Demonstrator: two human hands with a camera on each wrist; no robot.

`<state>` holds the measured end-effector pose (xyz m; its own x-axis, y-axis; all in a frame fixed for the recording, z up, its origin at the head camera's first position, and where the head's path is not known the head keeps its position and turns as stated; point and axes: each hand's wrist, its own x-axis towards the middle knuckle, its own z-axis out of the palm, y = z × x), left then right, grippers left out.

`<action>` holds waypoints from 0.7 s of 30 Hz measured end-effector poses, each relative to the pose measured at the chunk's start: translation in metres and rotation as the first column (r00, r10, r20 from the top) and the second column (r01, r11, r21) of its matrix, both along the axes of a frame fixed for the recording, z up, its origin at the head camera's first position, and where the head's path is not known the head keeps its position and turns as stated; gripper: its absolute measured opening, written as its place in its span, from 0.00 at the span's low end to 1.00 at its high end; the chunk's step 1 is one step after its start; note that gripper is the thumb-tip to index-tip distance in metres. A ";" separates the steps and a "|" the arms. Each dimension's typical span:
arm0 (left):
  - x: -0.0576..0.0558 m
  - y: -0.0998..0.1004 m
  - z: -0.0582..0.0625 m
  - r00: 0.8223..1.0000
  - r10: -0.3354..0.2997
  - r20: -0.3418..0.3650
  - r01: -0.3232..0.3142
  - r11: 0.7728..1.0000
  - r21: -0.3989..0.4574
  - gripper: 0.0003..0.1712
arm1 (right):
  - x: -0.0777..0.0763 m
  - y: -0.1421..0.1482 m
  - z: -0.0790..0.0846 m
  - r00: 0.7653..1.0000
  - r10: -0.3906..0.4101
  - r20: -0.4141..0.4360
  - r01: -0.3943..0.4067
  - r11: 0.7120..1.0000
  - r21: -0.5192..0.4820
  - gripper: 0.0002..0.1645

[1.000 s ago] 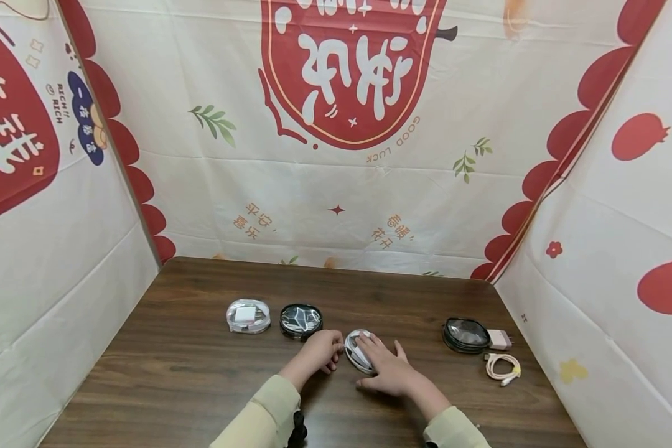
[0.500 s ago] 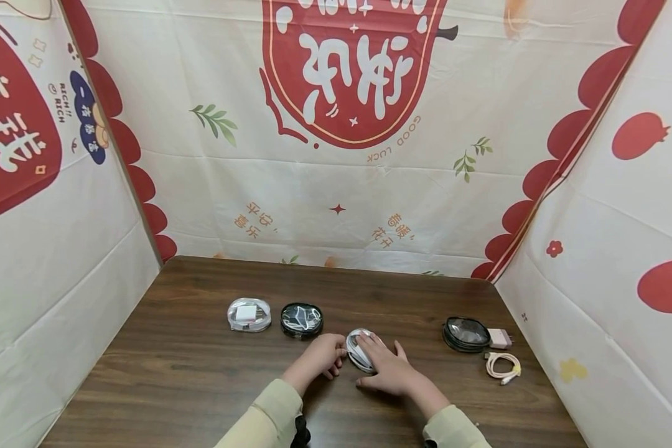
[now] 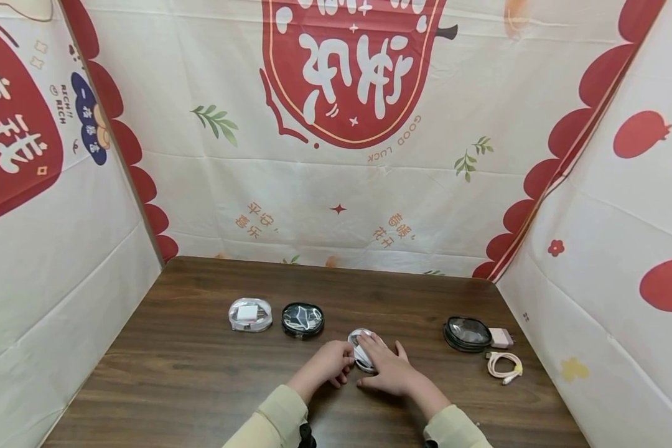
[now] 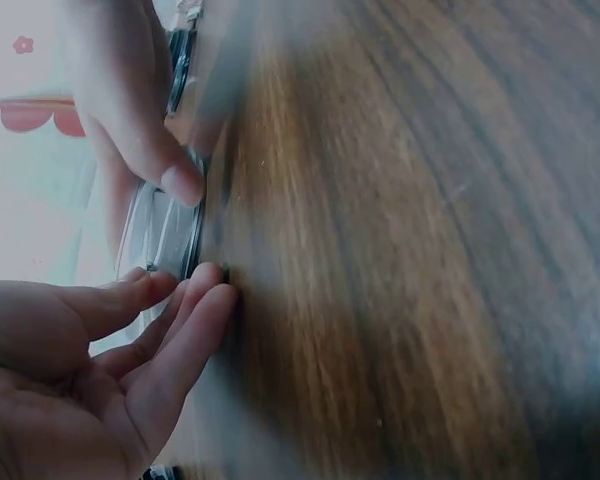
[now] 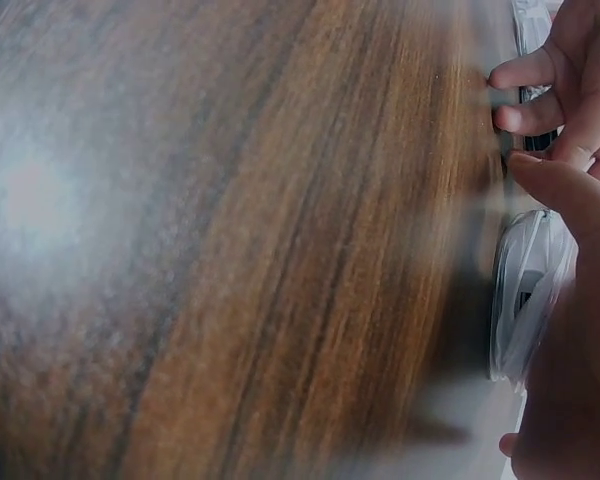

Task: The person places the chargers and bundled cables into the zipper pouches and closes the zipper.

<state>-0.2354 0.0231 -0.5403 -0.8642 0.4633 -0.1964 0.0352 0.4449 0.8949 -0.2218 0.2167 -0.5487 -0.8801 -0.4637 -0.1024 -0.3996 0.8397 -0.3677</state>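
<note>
A clear oval case (image 3: 361, 357) with a coiled white cable lies on the brown table in the head view, partly covered by my right hand (image 3: 389, 368). That hand rests on top with its fingers spread and its thumb low, towards me. My left hand (image 3: 330, 364) is at the case's left side. In the left wrist view, the left thumb and fingertips (image 4: 212, 278) pinch at the edge of the case (image 4: 170, 235); exactly what sits between them is hidden. The right wrist view shows the case (image 5: 525, 290) flat beneath the right hand.
To the left lie another clear case (image 3: 250, 315) with a white charger and a black-trimmed case (image 3: 303, 320). On the right are a black-trimmed case (image 3: 467, 334), a white charger plug (image 3: 501, 338) and a coiled pale cable (image 3: 504, 366). Printed cloth walls surround the table.
My left hand has slid a little right and towards me along the left edge of the clear case. The right hand and the case stay nearly in place.
</note>
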 end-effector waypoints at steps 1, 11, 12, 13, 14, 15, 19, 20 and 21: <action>0.000 0.001 0.000 1.000 -0.001 0.003 0.001 1.000 0.000 0.10 | 0.000 0.000 0.000 1.000 0.003 -0.005 -0.003 1.000 0.003 0.56; -0.002 0.000 -0.006 0.998 0.019 -0.055 -0.025 0.993 -0.111 0.12 | 0.002 -0.005 0.004 1.000 -0.018 -0.009 0.018 0.998 0.054 0.55; -0.003 -0.001 -0.006 0.997 0.018 -0.075 -0.027 0.991 -0.130 0.12 | 0.003 -0.005 0.006 1.000 -0.022 -0.006 0.022 0.998 0.057 0.54; -0.004 -0.002 -0.006 0.996 0.016 -0.091 -0.029 0.989 -0.143 0.12 | 0.004 -0.006 0.009 1.000 -0.023 -0.005 0.024 0.998 0.063 0.54; -0.005 -0.004 -0.005 0.994 0.018 -0.110 -0.035 0.987 -0.154 0.12 | 0.006 -0.006 0.011 1.000 -0.022 -0.005 0.023 0.997 0.070 0.53; -0.006 -0.005 -0.005 0.993 0.027 -0.119 -0.046 0.986 -0.158 0.11 | 0.007 -0.006 0.014 1.000 -0.020 -0.006 0.021 0.997 0.076 0.52; -0.010 -0.011 -0.002 0.988 0.076 -0.132 -0.096 0.984 -0.152 0.11 | 0.014 -0.007 0.021 1.000 -0.013 -0.013 0.014 0.995 0.099 0.50; -0.011 -0.012 -0.001 0.987 0.087 -0.133 -0.107 0.984 -0.146 0.10 | 0.015 -0.007 0.023 1.000 -0.009 -0.017 0.011 0.995 0.101 0.50; -0.013 -0.013 -0.001 0.987 0.095 -0.133 -0.114 0.983 -0.144 0.10 | 0.016 -0.007 0.024 1.000 -0.006 -0.022 0.008 0.995 0.104 0.49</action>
<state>-0.2479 0.0099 -0.5416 -0.9285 0.3422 -0.1444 0.0884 0.5811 0.8090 -0.2060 0.2094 -0.5251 -0.8857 -0.4455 -0.1307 -0.4008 0.8757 -0.2693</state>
